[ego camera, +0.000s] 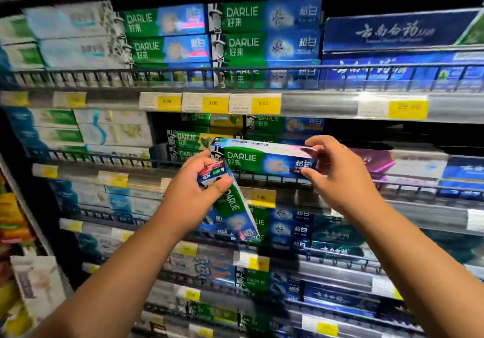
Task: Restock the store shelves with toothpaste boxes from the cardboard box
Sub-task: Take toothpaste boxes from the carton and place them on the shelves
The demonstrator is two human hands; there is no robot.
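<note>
Gripping horizontal Darlie box by end — right hand; left hand clutching second, downward-tilted box.

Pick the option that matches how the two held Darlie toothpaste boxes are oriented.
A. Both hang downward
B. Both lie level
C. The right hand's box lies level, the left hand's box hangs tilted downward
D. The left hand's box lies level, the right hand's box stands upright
C: the right hand holds the green and blue Darlie toothpaste box level by its end at the shelf rail, while the left hand grips a second green Darlie box by its top end, slanting downward.
</note>
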